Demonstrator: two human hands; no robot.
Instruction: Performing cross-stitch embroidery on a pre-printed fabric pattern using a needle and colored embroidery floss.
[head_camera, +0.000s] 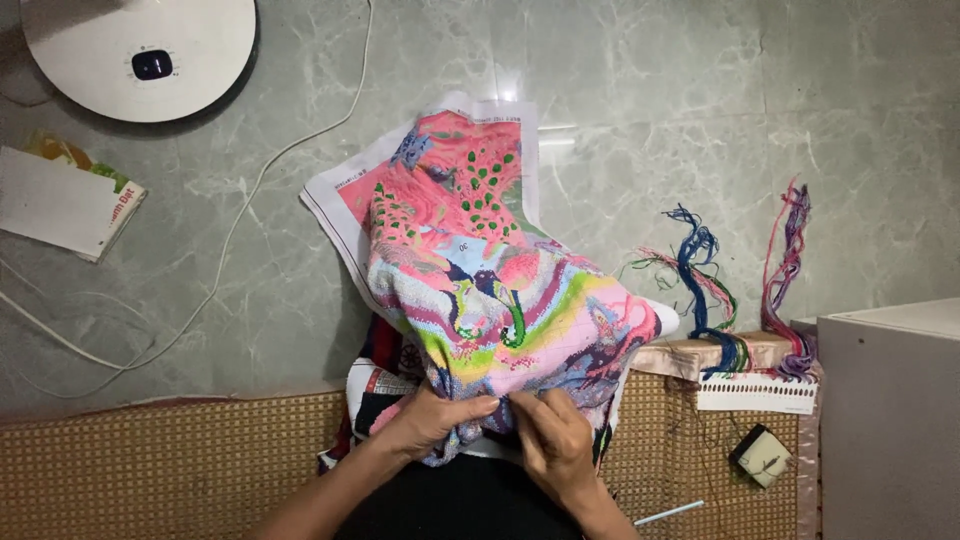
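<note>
A person sits on a woven mat (180, 460) that covers the near part of the floor. Past the mat the floor (650, 120) is smooth stone, pale green with thin white lines, and it shines a little from a light above.

A big stitched cloth (500, 310) full of bright colours, pink, green, blue and yellow, lies bunched up in front of the person. Its far end spreads out flat on the stone floor, and its near end comes up to the hands. The left hand (432, 418) is closed on the near edge of the cloth, fingers curled over it. The right hand (552, 435) sits just beside it, with its fingertips pinched together on the same edge. If there is a needle, it is too small to see.

To the right, bundles of coloured threads (715, 290) hang over a low pink pad, with a white card of thread holes (757, 393) below them. A small square thread holder (762, 455) and a thin white stick (668, 513) lie on the mat. A white box (890, 420) stands at the right side.

Far left, a round white lamp base (140, 55) rests on the floor, and a white cord (240, 215) snakes away from it. A thin booklet (65, 200) lies near the left edge.
</note>
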